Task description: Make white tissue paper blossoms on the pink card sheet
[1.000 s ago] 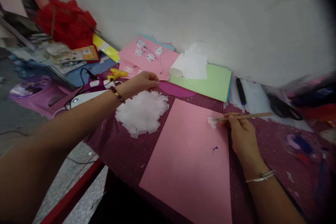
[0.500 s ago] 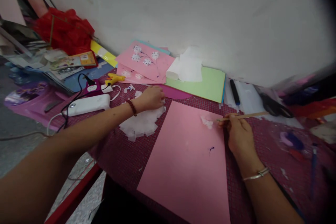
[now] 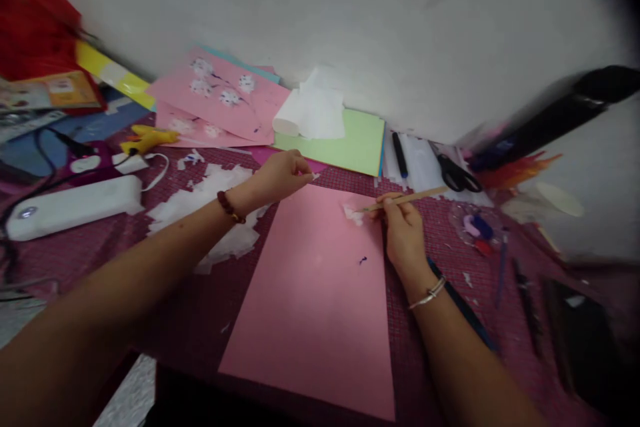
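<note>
- Pink paper lies flat on the dark red tabletop, its long axis running from the person's side towards the wall, leaning slightly right at the far end.
- Near its far right corner sits a crumpled white patch, between the two hands and closer to the right one; a small purple mark lies nearer the person.
- Right hand: fingers closed round a thin stick, which lies mostly crosswise, tip leftward at the patch; whether it presses there cannot be told.
- Left hand: thumb and fingers pinched on a tiny white scrap, just beyond the sheet's far left corner, left of the patch and apart from it.
- White paper pieces lie heaped left of the sheet, partly under the left forearm in this view.
</note>
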`<state>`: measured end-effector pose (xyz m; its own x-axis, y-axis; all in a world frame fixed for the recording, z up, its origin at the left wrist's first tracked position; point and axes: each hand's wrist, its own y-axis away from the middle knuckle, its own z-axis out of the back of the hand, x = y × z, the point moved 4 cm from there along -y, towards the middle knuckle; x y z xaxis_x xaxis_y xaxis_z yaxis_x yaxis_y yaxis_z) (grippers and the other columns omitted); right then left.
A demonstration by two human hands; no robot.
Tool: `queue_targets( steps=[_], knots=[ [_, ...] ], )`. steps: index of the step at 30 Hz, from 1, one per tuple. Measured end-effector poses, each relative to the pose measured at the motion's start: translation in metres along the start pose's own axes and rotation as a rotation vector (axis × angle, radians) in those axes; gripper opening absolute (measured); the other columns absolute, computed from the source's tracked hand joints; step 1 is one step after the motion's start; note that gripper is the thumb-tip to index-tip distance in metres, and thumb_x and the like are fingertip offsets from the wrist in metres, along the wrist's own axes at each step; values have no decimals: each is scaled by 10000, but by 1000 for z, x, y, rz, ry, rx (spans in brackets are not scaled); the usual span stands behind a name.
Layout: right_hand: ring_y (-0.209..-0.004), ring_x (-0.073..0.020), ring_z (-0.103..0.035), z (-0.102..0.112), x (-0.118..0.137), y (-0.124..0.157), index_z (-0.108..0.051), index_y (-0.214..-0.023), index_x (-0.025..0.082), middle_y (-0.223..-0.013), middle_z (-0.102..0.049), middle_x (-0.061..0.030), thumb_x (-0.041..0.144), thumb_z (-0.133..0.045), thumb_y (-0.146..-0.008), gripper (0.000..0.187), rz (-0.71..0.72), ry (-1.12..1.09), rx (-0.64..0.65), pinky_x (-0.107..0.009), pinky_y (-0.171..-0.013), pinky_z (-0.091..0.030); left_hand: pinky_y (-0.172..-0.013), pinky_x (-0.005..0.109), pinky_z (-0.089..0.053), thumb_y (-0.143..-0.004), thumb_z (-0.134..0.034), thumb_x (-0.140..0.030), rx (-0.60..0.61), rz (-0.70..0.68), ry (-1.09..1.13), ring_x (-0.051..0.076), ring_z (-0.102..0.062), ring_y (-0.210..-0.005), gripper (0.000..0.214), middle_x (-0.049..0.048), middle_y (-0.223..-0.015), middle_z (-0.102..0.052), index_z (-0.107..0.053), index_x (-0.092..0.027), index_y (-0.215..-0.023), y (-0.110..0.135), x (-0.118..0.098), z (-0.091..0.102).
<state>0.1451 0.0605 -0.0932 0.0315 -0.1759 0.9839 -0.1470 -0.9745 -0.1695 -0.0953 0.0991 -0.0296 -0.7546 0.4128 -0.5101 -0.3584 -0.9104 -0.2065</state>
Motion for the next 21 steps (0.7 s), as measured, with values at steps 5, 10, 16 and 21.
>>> queue_targets(
  steps=[5,10,16,21],
  knots=[
    [-601,-132,-565,-10,5,8,-614,-787,196,-652,-581,18,316,-548,-855,153,61,144,119,-284,-606,-464,-789,346,-411,-888,-480,-169,-116,-283,-404,196,-483,-873,270,109,-932,-576,-599,-125,-649,9,-20,-35],
    [-656,-140,-571,-10,4,8,-623,-816,188,-738,-596,-5,311,-505,-881,182,136,357,108,-297,-638,-461,-747,309,-416,-913,-412,-103,112,-368,-375,166,-492,-786,257,81,-846,-582,-588,-113,-726,22,-24,-57],
    [-688,-146,-583,-6,7,8,-622,-812,186,-787,-620,-22,291,-487,-887,187,187,465,62,-308,-664,-460,-752,299,-425,-931,-415,-138,99,-335,-201,158,-518,-783,295,69,-805,-603,-629,-107,-731,19,-20,-70],
    [-666,-155,-586,-6,5,7,-614,-825,195,-727,-603,-6,307,-481,-892,186,161,464,59,-314,-652,-458,-762,287,-447,-927,-429,-149,23,-356,-74,151,-539,-824,299,71,-852,-616,-675,-120,-760,18,-20,-74]
  ],
)
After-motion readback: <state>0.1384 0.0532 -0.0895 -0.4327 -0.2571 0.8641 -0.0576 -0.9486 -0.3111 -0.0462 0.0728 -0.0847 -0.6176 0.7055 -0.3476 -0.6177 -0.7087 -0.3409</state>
